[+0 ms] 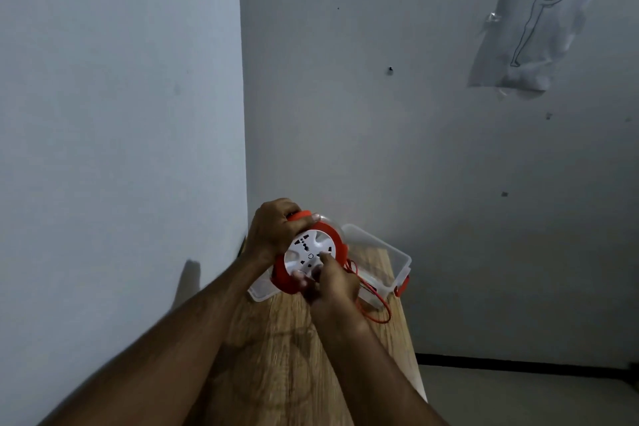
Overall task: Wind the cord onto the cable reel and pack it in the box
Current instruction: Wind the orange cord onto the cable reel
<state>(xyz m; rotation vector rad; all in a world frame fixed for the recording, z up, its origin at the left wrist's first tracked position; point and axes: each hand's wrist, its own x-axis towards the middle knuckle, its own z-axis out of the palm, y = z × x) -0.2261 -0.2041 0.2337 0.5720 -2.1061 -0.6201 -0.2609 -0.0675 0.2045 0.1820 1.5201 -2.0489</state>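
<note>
The left hand (273, 232) grips the orange handle at the top of the cable reel (313, 258), held above the near left end of the clear plastic box (387, 256) on the wooden table (294, 356). The right hand (333, 282) pinches the reel's white socket face. Loose orange cord (377, 308) trails right over the box.

Red reel (313, 254) with white socket face, held up tilted over clear open box (387, 252). Red cord (375, 304) trailing from reel's 4 o'clock, looping loose across box's near edge.
</note>
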